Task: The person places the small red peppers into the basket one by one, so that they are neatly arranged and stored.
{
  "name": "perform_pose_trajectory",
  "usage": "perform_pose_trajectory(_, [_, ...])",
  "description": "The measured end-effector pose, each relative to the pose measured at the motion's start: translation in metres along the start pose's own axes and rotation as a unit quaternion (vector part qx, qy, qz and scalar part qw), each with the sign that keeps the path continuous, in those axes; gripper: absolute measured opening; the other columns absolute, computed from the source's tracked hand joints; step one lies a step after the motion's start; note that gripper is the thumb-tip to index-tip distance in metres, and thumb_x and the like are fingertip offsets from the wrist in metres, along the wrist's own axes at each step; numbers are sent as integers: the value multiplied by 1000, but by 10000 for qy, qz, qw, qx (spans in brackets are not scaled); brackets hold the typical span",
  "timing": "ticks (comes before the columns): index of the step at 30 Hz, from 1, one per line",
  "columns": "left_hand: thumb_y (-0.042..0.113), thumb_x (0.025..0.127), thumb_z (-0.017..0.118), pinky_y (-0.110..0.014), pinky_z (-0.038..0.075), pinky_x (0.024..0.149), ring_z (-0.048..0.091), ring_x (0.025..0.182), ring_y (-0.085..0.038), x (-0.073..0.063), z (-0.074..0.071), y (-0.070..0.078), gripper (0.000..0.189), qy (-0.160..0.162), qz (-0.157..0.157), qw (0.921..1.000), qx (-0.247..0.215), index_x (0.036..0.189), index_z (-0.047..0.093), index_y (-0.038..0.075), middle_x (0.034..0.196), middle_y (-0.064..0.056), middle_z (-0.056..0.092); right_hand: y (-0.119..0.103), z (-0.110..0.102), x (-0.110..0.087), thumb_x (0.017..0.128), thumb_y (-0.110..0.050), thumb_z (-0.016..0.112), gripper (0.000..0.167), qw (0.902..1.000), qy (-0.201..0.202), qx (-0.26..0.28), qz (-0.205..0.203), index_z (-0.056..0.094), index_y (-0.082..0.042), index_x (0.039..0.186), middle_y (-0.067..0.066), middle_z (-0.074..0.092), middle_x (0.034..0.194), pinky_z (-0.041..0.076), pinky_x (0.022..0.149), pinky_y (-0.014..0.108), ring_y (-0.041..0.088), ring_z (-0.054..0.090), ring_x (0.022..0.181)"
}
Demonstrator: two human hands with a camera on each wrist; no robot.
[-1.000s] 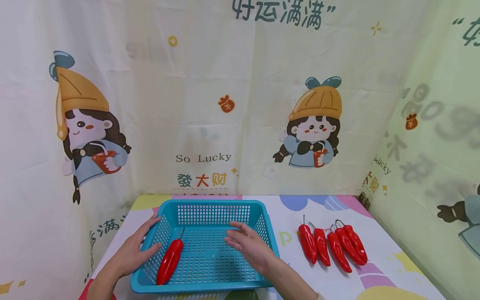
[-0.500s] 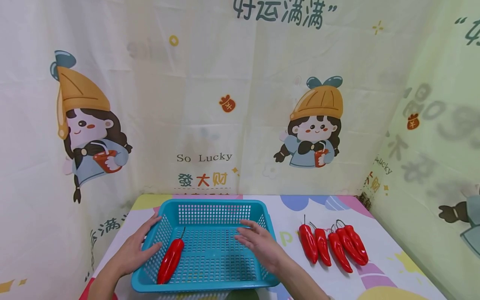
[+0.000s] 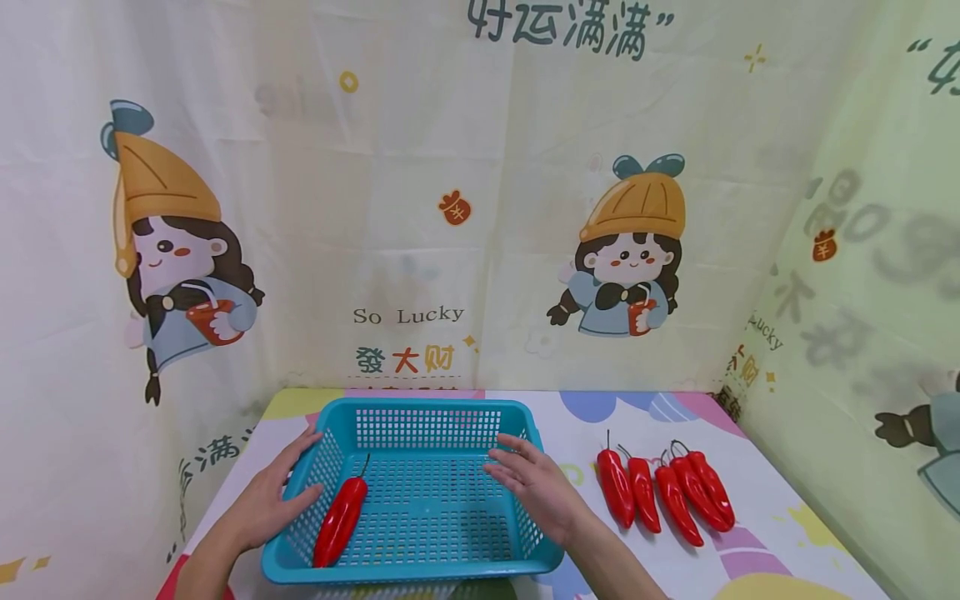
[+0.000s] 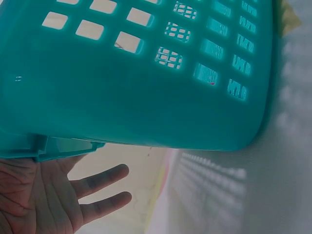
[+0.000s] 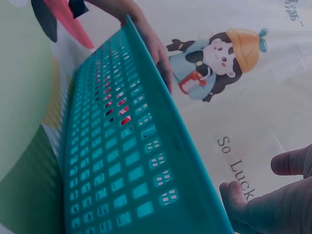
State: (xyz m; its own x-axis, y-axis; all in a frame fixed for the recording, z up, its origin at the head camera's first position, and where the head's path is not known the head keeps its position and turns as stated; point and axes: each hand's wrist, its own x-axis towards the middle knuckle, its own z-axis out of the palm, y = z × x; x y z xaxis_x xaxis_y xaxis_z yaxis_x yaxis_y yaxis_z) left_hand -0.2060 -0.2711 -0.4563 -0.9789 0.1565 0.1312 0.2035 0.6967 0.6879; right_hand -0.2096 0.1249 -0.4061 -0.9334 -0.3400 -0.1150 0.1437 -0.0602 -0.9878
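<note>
A teal plastic basket [image 3: 420, 575] with slotted sides sits on the table. One red chili pepper [image 3: 341, 521] with a thin dark stem lies inside at the left. My left hand [image 3: 270, 504] rests on the basket's left rim, thumb toward the inside; in the left wrist view two of its fingers [image 4: 105, 181] stretch out straight past the rim. Over the basket's right side is my right hand [image 3: 536, 492], fingers loosely spread and holding nothing. Several more red chili peppers [image 3: 678, 504] lie in a row on the table, to the right of the basket and of my right hand.
The tabletop [image 3: 577, 425] has a white covering with coloured patterns. A cream printed curtain [image 3: 420, 167] hangs along the back and both sides. A pale side curtain [image 3: 847, 400] borders the table's right edge, past the peppers.
My right hand has moved rightward, from over the basket's inside to its right rim. My left hand, the basket and the peppers have stayed in place.
</note>
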Motion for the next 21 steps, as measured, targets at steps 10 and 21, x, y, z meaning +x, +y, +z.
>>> perform_pose_trajectory(10, [30, 87, 78, -52, 62, 79, 46, 131, -57, -1, 1, 0, 88, 43, 68, 10000, -53, 158, 31, 10, 161, -28, 29, -1, -9, -2, 108, -34, 50, 69, 9998, 79, 190, -50, 20, 1, 160, 28, 30, 161, 35, 118, 48, 40, 46, 142])
perform_pose_trajectory(21, [28, 88, 77, -53, 62, 80, 47, 129, -56, 0, 1, 0, 86, 9, 23, 10000, -29, 158, 31, 9, 160, -29, 30, -3, -22, -4, 106, -33, 55, 70, 9985, 396, 336, -178, 22, -2, 160, 23, 32, 161, 35, 118, 47, 36, 47, 142])
